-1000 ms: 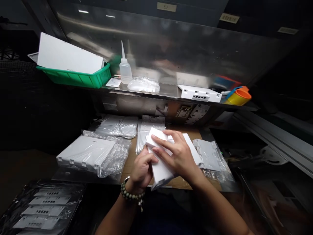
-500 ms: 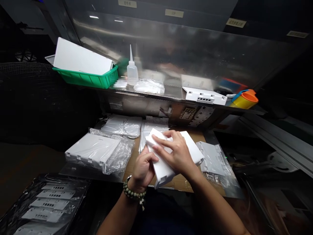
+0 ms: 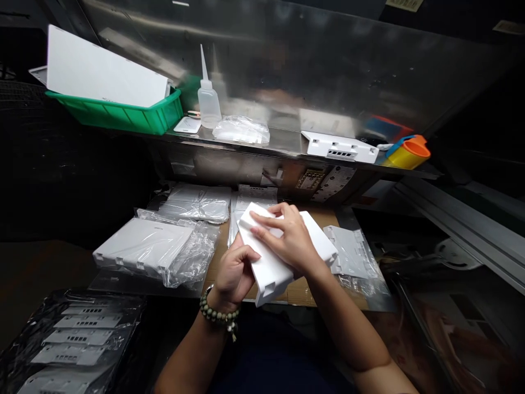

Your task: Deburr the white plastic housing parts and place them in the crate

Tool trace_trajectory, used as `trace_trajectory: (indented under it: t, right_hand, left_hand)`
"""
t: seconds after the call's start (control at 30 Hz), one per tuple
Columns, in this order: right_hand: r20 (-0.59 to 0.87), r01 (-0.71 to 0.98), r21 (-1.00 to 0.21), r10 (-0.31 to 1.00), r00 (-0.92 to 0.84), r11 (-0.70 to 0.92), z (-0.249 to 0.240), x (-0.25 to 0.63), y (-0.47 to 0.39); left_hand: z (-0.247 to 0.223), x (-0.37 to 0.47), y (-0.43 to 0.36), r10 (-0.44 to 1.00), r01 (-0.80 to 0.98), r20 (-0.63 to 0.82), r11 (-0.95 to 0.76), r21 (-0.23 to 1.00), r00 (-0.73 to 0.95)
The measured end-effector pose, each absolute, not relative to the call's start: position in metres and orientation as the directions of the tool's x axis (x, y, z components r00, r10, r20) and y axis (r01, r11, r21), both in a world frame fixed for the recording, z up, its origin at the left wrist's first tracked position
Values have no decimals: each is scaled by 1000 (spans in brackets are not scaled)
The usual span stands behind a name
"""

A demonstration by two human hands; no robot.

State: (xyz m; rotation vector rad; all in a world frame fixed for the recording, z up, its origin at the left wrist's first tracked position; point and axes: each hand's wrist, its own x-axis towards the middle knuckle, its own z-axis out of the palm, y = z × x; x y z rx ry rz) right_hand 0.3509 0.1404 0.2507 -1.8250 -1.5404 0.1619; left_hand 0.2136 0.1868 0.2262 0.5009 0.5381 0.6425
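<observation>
A white plastic part (image 3: 273, 272) with a notched end is tilted above the cardboard-covered table. My left hand (image 3: 237, 272) grips its left edge, thumb on top and the other fingers hidden beneath. Across its upper face lies my right hand (image 3: 289, 238), fingers bent and pressed on the surface near the far end; whether it pinches something small there I cannot tell. Another white piece (image 3: 318, 238) shows behind my right hand, resting over the cardboard (image 3: 303, 293).
Bagged white panels (image 3: 143, 243) lie at left, more (image 3: 350, 251) at right. The shelf holds a green basket (image 3: 118, 116), a dropper bottle (image 3: 209, 106), a white vented part (image 3: 342, 149) and a yellow-orange cup (image 3: 408, 153). Slotted parts (image 3: 76, 336) stand lower left.
The view has shifted, so the shelf and table sit further left and higher. Both hands keep their hold on the white part, which is tilted slightly differently.
</observation>
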Motion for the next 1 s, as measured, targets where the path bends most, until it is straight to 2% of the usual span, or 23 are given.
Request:
trace_trajectory:
  t: [0.13, 0.27, 0.4, 0.5, 0.6, 0.73, 0.87, 0.93, 1.0]
  right_hand:
    - [290, 756, -654, 927, 237, 11, 249, 354, 146]
    - [289, 776, -630, 919, 269, -29, 249, 353, 149]
    - [264, 731, -680, 949, 173, 56, 249, 355, 151]
    - [251, 742, -671, 938, 239, -10, 247, 358, 153]
    - [250, 698, -713, 954, 168, 64, 244, 359, 153]
    - [259, 731, -682, 931, 256, -12, 241, 362, 154]
    - [224, 684, -727, 962, 158, 56, 241, 366, 154]
    - [222, 704, -710, 953, 205, 14, 242, 366, 155]
    - [208, 722, -692, 961, 182, 13, 243, 367, 156]
  left_hand:
    - [226, 213, 189, 680, -423, -336, 694, 583, 652]
    - [225, 211, 190, 668, -420, -314, 697, 581, 675]
    - [223, 211, 191, 684, -411, -360, 693, 593, 634]
    - [223, 213, 191, 675, -422, -309, 689, 590, 670]
    - [222, 214, 192, 680, -409, -365, 698, 588, 636]
    - [220, 216, 193, 665, -413, -319, 699, 583, 675]
    - [217, 216, 194, 676, -398, -382, 704, 588, 631]
    - [215, 216, 195, 670, -403, -357, 703, 585, 651]
    - [214, 215, 195, 669, -402, -362, 705, 584, 649]
